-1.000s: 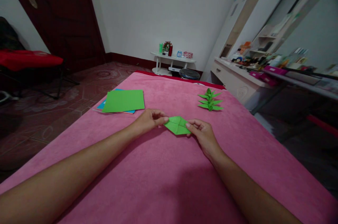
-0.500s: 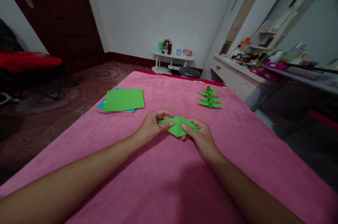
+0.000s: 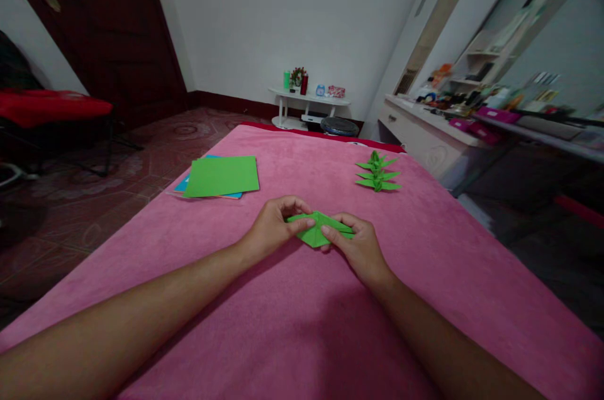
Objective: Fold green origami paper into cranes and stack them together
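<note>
A partly folded green paper [image 3: 317,231] lies low over the pink cloth [image 3: 292,324] at the centre. My left hand [image 3: 274,227] pinches its left edge with curled fingers. My right hand [image 3: 358,246] grips its right side, thumb pressed on top. Both hands meet over the paper, which is folded into a flat, pointed shape.
A stack of flat green and blue paper sheets [image 3: 221,176] lies at the left of the cloth. Folded green paper cranes [image 3: 377,175] sit at the far right. A red chair [image 3: 47,107] stands left, a white side table [image 3: 309,104] behind, a cluttered dresser [image 3: 438,136] right.
The paper has been folded narrower and turned, from an open diamond to a flatter pointed shape. Both hands have drawn closer together over it.
</note>
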### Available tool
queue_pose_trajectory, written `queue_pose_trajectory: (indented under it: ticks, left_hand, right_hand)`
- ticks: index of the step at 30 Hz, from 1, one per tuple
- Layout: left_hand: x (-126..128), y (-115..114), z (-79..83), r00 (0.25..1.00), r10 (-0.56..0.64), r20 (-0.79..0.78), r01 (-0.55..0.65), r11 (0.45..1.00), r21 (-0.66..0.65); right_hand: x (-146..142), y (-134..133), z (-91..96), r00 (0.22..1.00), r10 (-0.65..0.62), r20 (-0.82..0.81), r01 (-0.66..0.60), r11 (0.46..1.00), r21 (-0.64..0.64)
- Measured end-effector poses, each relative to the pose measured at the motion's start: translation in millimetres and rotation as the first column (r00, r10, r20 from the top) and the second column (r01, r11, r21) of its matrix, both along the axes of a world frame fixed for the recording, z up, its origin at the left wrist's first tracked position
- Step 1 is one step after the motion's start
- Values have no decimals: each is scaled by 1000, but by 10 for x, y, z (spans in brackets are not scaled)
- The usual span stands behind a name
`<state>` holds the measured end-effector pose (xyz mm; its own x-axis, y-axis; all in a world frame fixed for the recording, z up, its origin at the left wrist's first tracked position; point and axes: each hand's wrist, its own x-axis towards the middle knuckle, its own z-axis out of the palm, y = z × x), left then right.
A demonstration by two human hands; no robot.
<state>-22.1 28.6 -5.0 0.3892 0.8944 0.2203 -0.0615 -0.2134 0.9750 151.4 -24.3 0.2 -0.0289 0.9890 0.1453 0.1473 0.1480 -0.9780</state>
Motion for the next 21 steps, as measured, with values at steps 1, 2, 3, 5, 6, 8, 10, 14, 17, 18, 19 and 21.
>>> queue_pose_trajectory:
  ticks: [1,2,3,5,6,8,10,14,17,18,19,21]
  left_hand:
    - [-2,2,-2,1000,7,-6,-7,1000,-1]
    - [-5,4,-4,1000,12,-13,-12,1000,1]
    - [-8,4,-7,1000,14,-23,-14,1000,7]
    - [-13,1,-12,999,12,-44,-11,1000,25]
    - [-15,-4,-14,998,8,-56,-6,999,35]
    - [-14,-22,-10,997,-6,-73,9,999,49]
    - [-9,-46,1,996,-24,-84,29,998,61]
    - [-2,-86,27,990,-47,-131,63,990,127]
    - [-12,-91,38,986,-50,-159,78,981,179]
    - [-17,-90,42,985,-50,-167,82,978,192]
    - [-22,-89,45,983,-52,-177,89,974,206]
    - [-32,-90,54,978,-65,-200,113,964,242]
  right_hand:
    - [8,2,-5,1000,-1,20,0,1000,12]
    - [16,4,-10,999,-11,46,9,999,36]
    - [24,5,-14,996,-38,75,32,996,78]
    - [36,6,-19,983,-121,139,91,975,204]
    - [40,5,-19,973,-160,167,111,957,269]
    - [41,1,-15,954,-201,221,108,922,373]
    - [36,-3,-6,942,-207,264,77,899,431]
    - [24,-4,10,940,-193,281,55,899,434]
    - [21,-4,11,945,-171,279,44,911,410]
    - [21,-4,10,945,-169,280,42,912,409]
    - [20,-3,9,945,-166,283,38,913,406]
    - [19,0,9,944,-155,291,29,918,395]
